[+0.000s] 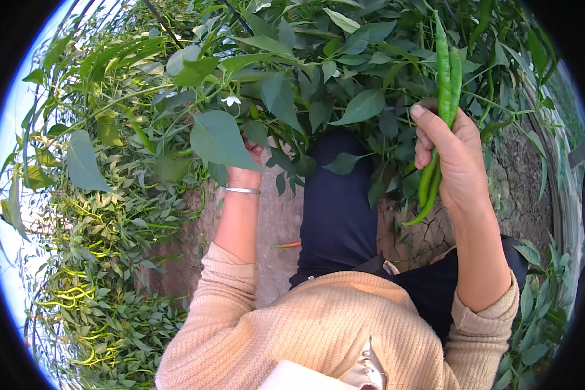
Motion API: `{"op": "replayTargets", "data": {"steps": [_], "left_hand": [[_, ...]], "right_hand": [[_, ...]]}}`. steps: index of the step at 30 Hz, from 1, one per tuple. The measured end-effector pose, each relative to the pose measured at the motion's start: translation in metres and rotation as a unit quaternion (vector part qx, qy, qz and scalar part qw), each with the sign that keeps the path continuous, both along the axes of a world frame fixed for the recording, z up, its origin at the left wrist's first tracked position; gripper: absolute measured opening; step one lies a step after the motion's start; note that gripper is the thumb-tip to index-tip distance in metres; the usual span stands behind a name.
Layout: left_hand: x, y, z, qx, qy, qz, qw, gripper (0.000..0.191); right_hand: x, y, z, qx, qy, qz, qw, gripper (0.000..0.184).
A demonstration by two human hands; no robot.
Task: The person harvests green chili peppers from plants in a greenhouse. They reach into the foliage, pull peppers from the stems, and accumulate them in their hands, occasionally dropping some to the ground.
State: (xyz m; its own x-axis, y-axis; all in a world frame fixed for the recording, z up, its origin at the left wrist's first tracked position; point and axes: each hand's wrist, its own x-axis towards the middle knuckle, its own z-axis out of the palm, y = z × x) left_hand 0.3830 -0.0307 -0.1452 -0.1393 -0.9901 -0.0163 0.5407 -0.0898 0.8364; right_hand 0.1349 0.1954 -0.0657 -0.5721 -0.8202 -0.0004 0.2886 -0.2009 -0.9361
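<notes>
In my right hand (448, 146) I grip a small bunch of long green chili peppers (446, 83), their ends sticking out above and below my fingers. My left hand (252, 150) is raised among the pepper plant's foliage, its fingers mostly behind a broad leaf (224, 139); what they touch is hidden. A silver bangle (243, 190) circles the left wrist. Near that hand, a white flower (231, 100) and a green pepper (144, 138) hang on the plant.
Dense pepper plants (365, 53) spread in front of me and down the left side. A reddish pepper (287, 245) lies on the dry, cracked soil (275, 214) beside my dark-trousered leg (339, 204). Pale plastic sheeting (565, 195) runs along the right edge.
</notes>
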Motion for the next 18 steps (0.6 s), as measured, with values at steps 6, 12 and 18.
{"op": "replayTargets", "data": {"steps": [6, 12, 18], "left_hand": [[0.015, -0.005, 0.016, 0.073, -0.19, -0.062, 0.977, 0.024], [-0.007, 0.001, 0.03, -0.12, -0.187, -0.061, 0.973, 0.017], [-0.003, -0.026, 0.046, -0.29, -0.304, -0.077, 0.904, 0.017]], "right_hand": [[0.0, 0.001, 0.002, -0.004, -0.002, 0.0, 1.0, 0.021], [0.001, -0.002, -0.001, -0.012, -0.006, 0.001, 1.0, 0.021], [0.0, -0.001, -0.002, -0.004, 0.005, -0.007, 1.0, 0.02]]}}
